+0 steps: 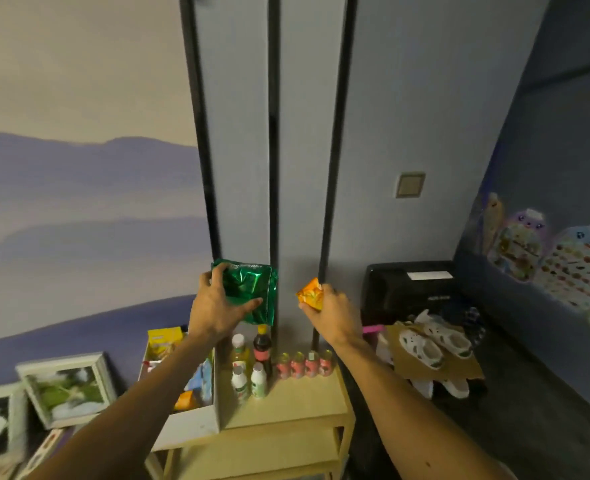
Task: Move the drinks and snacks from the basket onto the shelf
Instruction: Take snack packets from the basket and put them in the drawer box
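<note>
My left hand (217,303) grips a shiny green snack bag (252,289), held up in front of the grey wall above the shelf. My right hand (331,306) holds a small orange snack packet (310,293) at about the same height. Below them stands a light wooden shelf (304,400); on its top are two white bottles (248,381), a yellow-drink bottle (240,349), a dark cola bottle (262,348) and a row of several pink cans (304,364). The white basket (189,424) stands at the shelf's left, with a yellow box (164,339) and other packets inside.
Framed pictures (66,389) lean against the wall at the lower left. To the right of the shelf lie white shoes (435,344) on cardboard and a black box (408,289). Sticker sheets (546,258) hang on the right wall.
</note>
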{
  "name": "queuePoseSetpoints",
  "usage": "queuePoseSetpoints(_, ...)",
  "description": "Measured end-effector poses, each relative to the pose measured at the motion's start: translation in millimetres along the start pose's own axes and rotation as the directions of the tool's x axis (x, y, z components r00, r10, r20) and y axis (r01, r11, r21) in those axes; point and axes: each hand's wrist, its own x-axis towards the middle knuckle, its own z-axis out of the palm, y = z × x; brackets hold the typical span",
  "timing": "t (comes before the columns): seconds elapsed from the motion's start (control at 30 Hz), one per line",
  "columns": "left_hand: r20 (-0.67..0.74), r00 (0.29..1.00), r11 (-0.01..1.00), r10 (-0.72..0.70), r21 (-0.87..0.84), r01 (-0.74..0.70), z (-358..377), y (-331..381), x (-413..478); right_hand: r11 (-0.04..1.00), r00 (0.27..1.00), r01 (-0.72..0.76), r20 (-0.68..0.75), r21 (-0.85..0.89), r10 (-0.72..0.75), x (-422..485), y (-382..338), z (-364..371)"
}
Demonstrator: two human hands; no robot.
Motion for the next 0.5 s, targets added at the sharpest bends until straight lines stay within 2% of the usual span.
queuePoseSetpoints(0.27,-0.007,0.992,0.991,-0.127,0.043,0.128,-58,-122,52,0.999,0.990,0.018,0.138,0.050,-0.025,20,-105,109)
queuePoseSetpoints(0.5,0.044,0.953,0.950,-0.301,0.101,0.296,-37,-200,58,0.996,0.964,-0.003,0.264,0.085,-0.020,32,-129,212)
